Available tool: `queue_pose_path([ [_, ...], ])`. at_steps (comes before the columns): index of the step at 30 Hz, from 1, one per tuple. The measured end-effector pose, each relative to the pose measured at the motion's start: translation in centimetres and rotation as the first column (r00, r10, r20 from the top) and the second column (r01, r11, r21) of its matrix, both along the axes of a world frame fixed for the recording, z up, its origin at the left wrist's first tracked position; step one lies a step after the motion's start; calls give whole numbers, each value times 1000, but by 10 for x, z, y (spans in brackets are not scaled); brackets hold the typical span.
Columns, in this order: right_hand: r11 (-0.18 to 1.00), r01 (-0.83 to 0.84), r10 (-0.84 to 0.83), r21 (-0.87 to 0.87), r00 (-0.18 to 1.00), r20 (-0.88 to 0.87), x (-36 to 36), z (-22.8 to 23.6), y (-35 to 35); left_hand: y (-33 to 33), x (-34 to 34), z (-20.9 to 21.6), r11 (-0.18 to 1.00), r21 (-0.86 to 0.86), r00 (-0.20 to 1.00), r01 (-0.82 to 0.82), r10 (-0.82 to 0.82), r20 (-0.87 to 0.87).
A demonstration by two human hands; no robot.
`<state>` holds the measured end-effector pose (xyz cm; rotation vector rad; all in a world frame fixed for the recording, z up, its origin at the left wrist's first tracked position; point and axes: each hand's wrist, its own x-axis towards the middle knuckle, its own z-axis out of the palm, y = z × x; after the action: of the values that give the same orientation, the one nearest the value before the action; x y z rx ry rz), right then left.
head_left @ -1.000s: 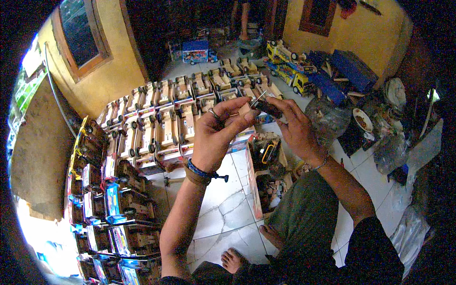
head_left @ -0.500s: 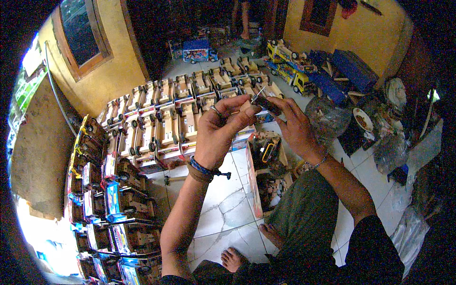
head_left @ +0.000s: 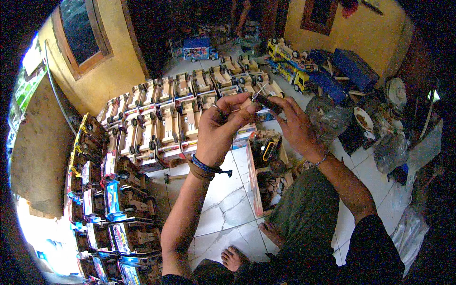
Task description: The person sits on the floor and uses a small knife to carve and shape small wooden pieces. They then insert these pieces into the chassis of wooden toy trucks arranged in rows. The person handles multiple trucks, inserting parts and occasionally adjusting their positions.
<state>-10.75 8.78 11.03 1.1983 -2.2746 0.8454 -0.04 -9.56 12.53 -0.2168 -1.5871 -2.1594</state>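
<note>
Both hands are raised close together in front of me. My left hand (head_left: 219, 130) is closed, thumb and fingers pinching a small pale wooden piece (head_left: 245, 104). My right hand (head_left: 300, 132) grips a dark, elongated object (head_left: 268, 103) whose kind I cannot make out; its near end lies beside the left fingertips. From between the hands a thin, bright metal pin (head_left: 260, 90) sticks up, and what it is fixed to is hidden. Below and beyond the hands stand rows of wooden toy trucks (head_left: 167, 124), turned with wheels up.
An open box (head_left: 254, 183) of wood scraps and tools stands by my right leg. More toy trucks (head_left: 114, 202) line the left side. Yellow trucks (head_left: 297, 78), blue truck bodies (head_left: 354, 71) and plastic bags (head_left: 327, 118) lie at right. Another person's leg (head_left: 243, 19) shows at the back.
My hands stay nearly in place; the dark object and the pin have shifted slightly in them. The other person's leg at the back has moved.
</note>
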Motion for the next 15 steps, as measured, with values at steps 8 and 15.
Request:
queue_pose_path([
  [8,1000,11,-10,26,1000,-29,-2,-1,0,-1,-1,0,999,-43,999,-19,20,30],
  [15,1000,27,-27,16,998,-49,4,3,0,3,0,1,988,-110,994,-108,104,-46],
])
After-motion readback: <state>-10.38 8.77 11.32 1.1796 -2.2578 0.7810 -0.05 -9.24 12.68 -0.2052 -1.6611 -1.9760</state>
